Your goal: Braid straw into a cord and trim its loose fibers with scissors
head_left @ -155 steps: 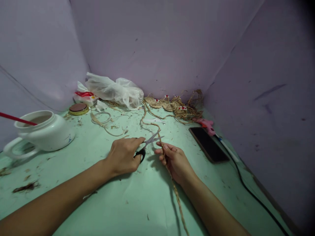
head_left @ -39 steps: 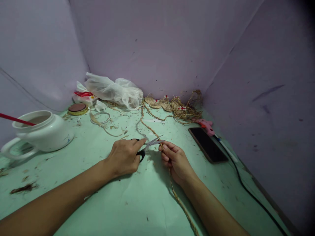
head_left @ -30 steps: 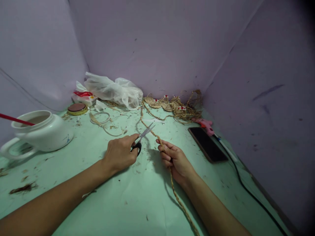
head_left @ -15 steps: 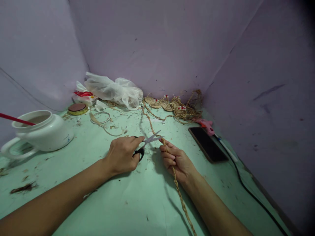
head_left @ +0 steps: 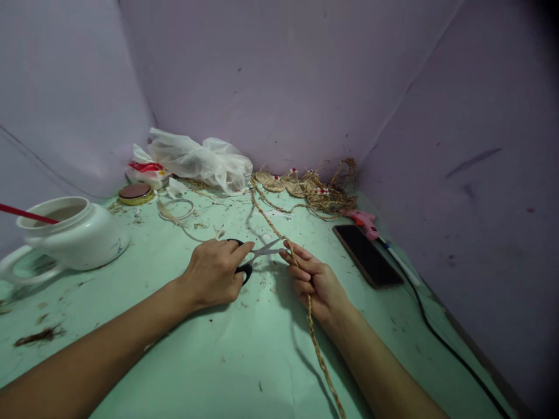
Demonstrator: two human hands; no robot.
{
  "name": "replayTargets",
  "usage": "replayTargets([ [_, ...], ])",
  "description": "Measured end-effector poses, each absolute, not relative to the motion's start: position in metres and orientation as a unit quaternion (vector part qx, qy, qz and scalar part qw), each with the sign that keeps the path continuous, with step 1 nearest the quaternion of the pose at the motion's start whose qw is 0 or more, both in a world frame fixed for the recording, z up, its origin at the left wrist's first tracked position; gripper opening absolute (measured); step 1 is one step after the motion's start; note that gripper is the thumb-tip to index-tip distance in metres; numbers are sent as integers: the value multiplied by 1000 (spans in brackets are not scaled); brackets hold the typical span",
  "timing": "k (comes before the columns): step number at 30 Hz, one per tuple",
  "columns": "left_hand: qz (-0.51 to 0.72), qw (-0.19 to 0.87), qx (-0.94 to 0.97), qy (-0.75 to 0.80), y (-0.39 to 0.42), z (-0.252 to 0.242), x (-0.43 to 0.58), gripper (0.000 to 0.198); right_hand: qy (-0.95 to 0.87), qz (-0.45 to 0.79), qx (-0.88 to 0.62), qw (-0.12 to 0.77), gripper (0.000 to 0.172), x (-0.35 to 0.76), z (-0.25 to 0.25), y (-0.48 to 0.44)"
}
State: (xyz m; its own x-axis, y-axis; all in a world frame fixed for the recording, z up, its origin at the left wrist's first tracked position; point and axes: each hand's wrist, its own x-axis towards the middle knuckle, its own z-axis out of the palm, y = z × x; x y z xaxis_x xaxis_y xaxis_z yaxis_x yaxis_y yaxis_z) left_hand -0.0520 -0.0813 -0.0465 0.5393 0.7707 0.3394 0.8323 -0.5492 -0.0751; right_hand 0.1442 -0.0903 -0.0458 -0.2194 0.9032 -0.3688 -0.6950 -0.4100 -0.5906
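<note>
My left hand (head_left: 216, 272) grips black-handled scissors (head_left: 261, 251), fingers and thumb in the loops. Their blades stand apart and point right, the tips close to the fingertips of my right hand (head_left: 315, 279). Between those fingers I pinch a braided tan cord (head_left: 320, 353). From my right hand the cord runs down to the bottom edge and also away towards the back, by the plastic bag. Whether the blades touch the cord I cannot tell. Coiled tan discs with red and white beads (head_left: 296, 185) lie in a tangle of cord at the back wall.
A white mug (head_left: 94, 235) with a red stick stands at left. Behind are a round tin (head_left: 135, 194) and a clear plastic bag (head_left: 201, 163). At right lie a phone (head_left: 369, 256), a pink glue gun (head_left: 364, 223) and a black cable (head_left: 441, 331). Fibre scraps litter the green tabletop (head_left: 244, 361).
The scissors have dipped slightly, and their blades are a little closer together. Both hands keep their grip in nearly the same place. The whole view has shifted slightly.
</note>
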Motion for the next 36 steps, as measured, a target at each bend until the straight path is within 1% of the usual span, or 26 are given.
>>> replayTargets([
  [8,-133,116,-868,-464,-81,-47,-51,46,-214,723,-385,532,24,141,-48,-93],
  [15,-120,79,-872,-468,-85,-48,-47,47,-309,661,-444,519,24,133,-53,-97],
  [20,-122,2,-864,-488,-86,-48,-47,49,-322,648,-452,521,22,131,-50,-98],
  [23,-152,-55,-853,-495,-85,-47,-48,44,-331,645,-449,522,24,131,-50,-99],
  [25,-163,-74,-848,-498,-84,-46,-49,41,-335,643,-449,522,24,131,-50,-99],
  [32,-209,-71,-829,-514,-84,-47,-48,41,-319,650,-441,530,23,132,-49,-99],
  [36,-184,-30,-849,-495,-85,-46,-50,44,-301,661,-426,539,24,134,-51,-97],
])
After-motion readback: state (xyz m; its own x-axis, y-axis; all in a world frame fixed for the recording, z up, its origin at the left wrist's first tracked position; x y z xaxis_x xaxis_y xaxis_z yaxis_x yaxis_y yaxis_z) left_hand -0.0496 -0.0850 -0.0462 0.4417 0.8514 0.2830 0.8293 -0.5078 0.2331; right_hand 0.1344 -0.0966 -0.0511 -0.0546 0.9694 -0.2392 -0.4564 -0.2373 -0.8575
